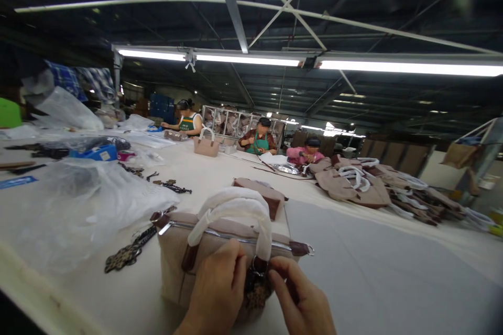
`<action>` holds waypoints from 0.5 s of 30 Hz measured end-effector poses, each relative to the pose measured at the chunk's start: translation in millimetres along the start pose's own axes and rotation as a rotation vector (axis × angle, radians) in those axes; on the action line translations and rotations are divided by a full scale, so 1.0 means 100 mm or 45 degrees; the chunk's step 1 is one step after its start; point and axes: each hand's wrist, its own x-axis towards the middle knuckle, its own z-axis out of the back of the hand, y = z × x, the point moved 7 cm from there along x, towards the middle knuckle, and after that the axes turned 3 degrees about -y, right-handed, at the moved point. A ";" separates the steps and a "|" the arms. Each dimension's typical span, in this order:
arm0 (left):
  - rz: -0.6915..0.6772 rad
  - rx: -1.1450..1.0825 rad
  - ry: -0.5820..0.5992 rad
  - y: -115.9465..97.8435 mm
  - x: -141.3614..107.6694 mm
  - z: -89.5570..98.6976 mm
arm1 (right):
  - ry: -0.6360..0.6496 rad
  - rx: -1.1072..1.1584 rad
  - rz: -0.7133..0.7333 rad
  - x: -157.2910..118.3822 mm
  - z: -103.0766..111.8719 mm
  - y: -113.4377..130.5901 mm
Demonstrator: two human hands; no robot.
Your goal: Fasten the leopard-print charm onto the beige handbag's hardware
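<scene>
A beige handbag (173,256) with brown trim stands upright before me, its zipper running across the top. White wrapping covers its two handles (236,199). Beside the right handle base, a leopard-print charm (257,296) hangs near a metal ring. My right hand (302,296) is closed in a pinch at the charm's upper edge, by the ring. Against the bag's front, my left hand (220,282) is curled with its fingers closed on the charm's left side; its fingertips are hidden. Another leopard-print charm (123,257) with a dark strap lies left of the bag.
Clear plastic bags (78,209) cover the table's left side, near a blue box (96,153). A second beige bag (261,193) lies behind mine. Unfilled-looking bags form a pile (353,183) at right. Several co-workers sit across the table, one in a green apron (259,144).
</scene>
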 end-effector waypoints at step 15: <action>0.410 -0.924 -0.033 0.18 -0.18 -0.31 | -0.046 0.126 -0.262 0.22 -0.20 -0.23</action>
